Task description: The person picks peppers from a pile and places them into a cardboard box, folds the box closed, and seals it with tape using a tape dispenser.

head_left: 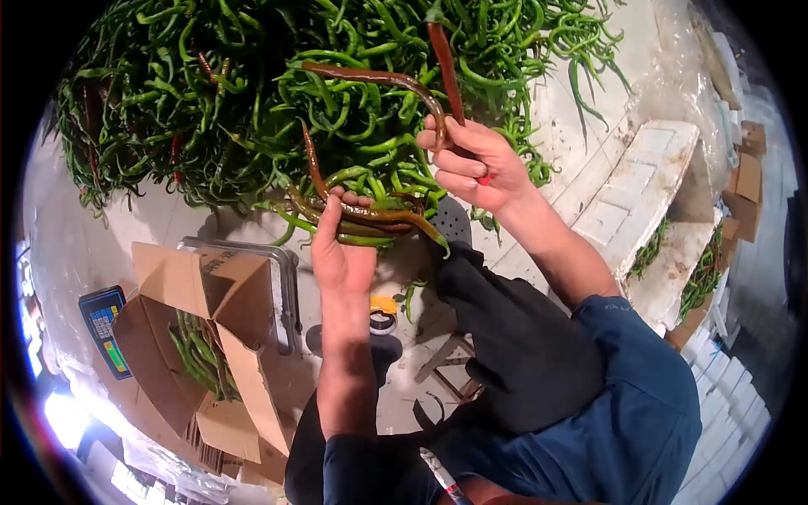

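My left hand (343, 252) is closed around a small bunch of long chili peppers (370, 216), green and brownish red, lying across the fingers. My right hand (481, 166) pinches two dark red chili peppers; one curved pepper (379, 77) reaches out to the left, and a straighter one (446, 67) points upward. Both hands are over the near edge of a large heap of green chili peppers (337, 109), which has a few red ones mixed in.
An open cardboard box (252, 379) with green peppers inside stands at lower left, beside a scale display with keypad (108, 328). Foam boxes (640, 181) are on the right, with peppers by them. A yellow and white tape roll (383, 320) lies below my left hand.
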Demonstrator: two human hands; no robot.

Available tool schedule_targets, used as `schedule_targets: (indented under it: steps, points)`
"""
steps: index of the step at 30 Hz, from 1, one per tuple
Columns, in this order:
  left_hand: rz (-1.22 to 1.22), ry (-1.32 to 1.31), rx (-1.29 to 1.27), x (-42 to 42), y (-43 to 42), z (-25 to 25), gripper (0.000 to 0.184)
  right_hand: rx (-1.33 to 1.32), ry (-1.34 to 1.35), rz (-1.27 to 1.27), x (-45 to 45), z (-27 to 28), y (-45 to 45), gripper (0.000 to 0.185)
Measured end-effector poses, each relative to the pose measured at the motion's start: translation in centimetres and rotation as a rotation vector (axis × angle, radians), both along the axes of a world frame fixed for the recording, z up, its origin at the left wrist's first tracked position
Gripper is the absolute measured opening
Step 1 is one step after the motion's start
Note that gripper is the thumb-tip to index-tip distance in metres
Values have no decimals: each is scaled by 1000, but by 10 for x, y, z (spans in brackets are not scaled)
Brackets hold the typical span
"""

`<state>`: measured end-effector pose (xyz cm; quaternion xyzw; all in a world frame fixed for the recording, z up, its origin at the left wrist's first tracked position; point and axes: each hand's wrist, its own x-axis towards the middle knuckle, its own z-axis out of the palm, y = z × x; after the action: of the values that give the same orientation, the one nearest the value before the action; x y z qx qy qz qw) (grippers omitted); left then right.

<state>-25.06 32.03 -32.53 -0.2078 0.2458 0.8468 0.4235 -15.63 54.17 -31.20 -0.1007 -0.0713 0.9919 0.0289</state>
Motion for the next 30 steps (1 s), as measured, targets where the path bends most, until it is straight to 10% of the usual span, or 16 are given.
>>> schedule_targets:
  steps: [16,25,30]
  points:
    - [-33,34,-43,3,18,-8,16,276,-182,-35,17,-16,7,24]
    - [14,40,-28,6,9,3,12,1336,-1002,-467,248,97,108,26]
    - [7,35,17,19,9,-1,11,1847,-1725,-730,439,70,153,24]
